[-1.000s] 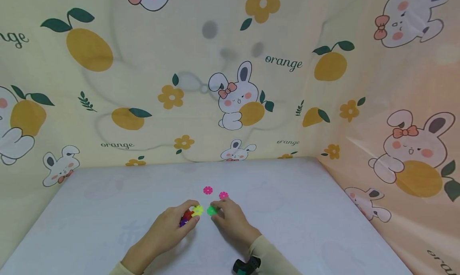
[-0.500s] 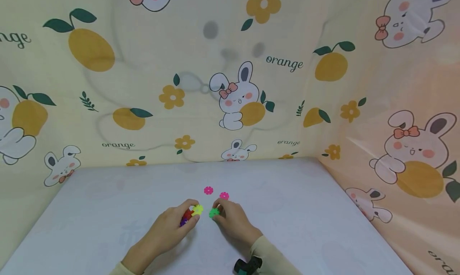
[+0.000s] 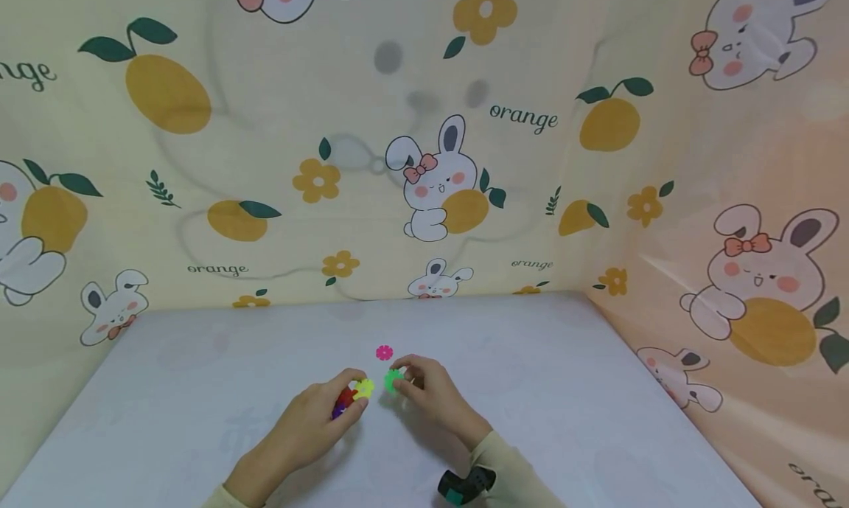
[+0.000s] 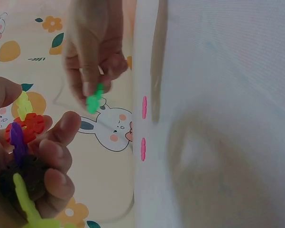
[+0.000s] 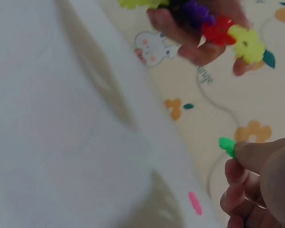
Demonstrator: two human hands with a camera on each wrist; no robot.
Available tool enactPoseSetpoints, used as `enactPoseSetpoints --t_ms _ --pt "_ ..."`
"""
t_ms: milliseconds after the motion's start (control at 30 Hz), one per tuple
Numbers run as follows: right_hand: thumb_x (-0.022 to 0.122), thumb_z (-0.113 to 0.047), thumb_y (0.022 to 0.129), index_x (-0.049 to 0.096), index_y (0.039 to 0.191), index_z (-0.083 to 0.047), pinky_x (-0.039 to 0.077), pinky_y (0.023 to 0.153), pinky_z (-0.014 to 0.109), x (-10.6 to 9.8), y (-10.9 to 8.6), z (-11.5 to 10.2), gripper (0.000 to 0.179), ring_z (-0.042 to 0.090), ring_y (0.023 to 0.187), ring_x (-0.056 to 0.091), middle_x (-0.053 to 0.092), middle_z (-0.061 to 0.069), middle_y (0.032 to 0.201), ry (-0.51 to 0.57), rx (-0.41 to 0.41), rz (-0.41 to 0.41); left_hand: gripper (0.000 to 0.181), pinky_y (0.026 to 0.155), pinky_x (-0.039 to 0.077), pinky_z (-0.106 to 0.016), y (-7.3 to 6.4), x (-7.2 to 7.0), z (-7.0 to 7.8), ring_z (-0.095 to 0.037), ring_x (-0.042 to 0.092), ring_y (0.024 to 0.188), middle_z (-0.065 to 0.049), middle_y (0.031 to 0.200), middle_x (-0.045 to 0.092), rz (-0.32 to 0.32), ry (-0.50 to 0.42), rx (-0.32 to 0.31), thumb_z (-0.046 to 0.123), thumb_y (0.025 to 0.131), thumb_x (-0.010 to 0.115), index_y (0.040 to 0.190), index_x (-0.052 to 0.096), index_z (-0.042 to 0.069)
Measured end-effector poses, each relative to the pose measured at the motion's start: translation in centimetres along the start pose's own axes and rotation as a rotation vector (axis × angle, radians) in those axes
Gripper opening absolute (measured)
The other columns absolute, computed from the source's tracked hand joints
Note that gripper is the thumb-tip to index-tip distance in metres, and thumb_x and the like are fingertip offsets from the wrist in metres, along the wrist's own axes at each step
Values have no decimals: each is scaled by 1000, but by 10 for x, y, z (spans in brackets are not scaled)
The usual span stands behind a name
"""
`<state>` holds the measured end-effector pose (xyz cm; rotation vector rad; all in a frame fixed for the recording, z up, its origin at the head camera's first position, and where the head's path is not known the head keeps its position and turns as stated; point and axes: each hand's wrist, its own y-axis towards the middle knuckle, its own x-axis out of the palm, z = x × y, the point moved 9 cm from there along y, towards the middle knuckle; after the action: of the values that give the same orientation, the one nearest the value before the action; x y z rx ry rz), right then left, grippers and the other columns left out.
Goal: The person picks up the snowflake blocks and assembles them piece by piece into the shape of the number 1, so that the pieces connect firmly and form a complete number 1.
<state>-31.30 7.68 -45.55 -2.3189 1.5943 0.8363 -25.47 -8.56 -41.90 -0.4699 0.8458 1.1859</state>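
Note:
My left hand (image 3: 301, 425) grips a chain of interlocking plastic snowflake discs. Along it run a yellow disc (image 3: 363, 388), a red disc (image 4: 32, 124), a purple disc (image 4: 18, 142), a black disc (image 4: 35, 175) and a yellow-green disc (image 4: 31, 204). The yellow end points toward the right hand. Between thumb and fingertips, my right hand (image 3: 438, 396) pinches a green snowflake disc (image 3: 393, 380), held a short gap from that yellow end. A pink snowflake disc (image 3: 384, 353) lies on the table beyond both hands; a second pink disc (image 4: 143, 149) shows in the left wrist view, with one hidden behind the right hand in the head view.
The white tabletop (image 3: 564, 419) spreads under both hands. A cloth printed with rabbits and oranges (image 3: 265, 124) hangs behind it and along the right side. The right forearm wears a black wrist device (image 3: 466, 486).
My right hand has lifted and shifted slightly away from me, bringing the green disc up and turning it. It now covers one pink disc in the head view. The left hand stays put.

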Motion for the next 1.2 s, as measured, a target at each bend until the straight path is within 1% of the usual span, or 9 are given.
enactPoseSetpoints --t_ms 67,167,233,333,567,667,833,1033,1200 --pt "66 -12 98 66 120 -5 43 58 18 -2 -1 -6 23 3 61 46 58 4 77 43 -14 -1 36 58 39 -23 0 0 0 -7 47 63 10 68 51 1 -5 6 43 99 62 128 60 22" --pt "64 -11 99 65 124 -5 43 59 18 -5 -4 -15 25 4 62 47 60 15 80 113 -15 -6 36 56 37 -22 -1 -1 2 -6 45 61 10 67 49 9 -5 20 43 99 61 127 60 21" --pt "62 -11 100 64 125 -5 44 60 17 -5 -5 -19 26 3 63 48 61 23 83 149 -12 -9 35 55 37 -22 -1 -2 2 -5 44 60 11 66 48 15 -2 28 43 99 61 127 60 21" --pt "61 -9 101 64 126 -3 45 61 18 -7 -6 -26 26 4 64 50 61 30 88 197 -18 -11 35 56 37 -22 -2 -2 3 -5 44 61 11 66 47 25 7 34 43 99 61 127 60 22" --pt "58 -7 101 65 126 -7 48 65 23 -11 -12 -43 25 6 65 53 64 22 87 247 -41 -8 35 57 36 -22 -2 -3 3 -4 43 61 11 66 46 39 14 37 43 99 61 126 61 22" --pt "57 -6 101 65 126 -7 50 66 25 -12 -14 -48 26 7 64 54 65 23 87 251 -59 -10 35 56 36 -22 -2 -3 3 -4 42 60 11 65 46 40 7 35 44 99 61 126 61 21" --pt "56 -6 102 65 128 -7 50 68 23 -11 -16 -54 27 7 66 55 65 23 89 251 -85 -20 35 55 36 -22 -1 -2 2 -3 42 59 11 64 45 39 4 27 43 99 60 125 62 20" --pt "55 -5 103 64 129 -7 53 69 27 -9 -17 -58 28 7 66 56 64 29 91 232 -111 -25 35 56 37 -22 -1 -2 3 -4 43 61 12 64 46 37 5 27 43 100 60 125 62 19" --pt "55 -4 102 65 129 -9 53 69 27 -7 -18 -59 29 10 67 58 65 20 88 202 -105 -25 35 57 37 -22 -1 -2 3 -4 43 61 11 65 45 33 3 26 44 100 60 125 62 20"
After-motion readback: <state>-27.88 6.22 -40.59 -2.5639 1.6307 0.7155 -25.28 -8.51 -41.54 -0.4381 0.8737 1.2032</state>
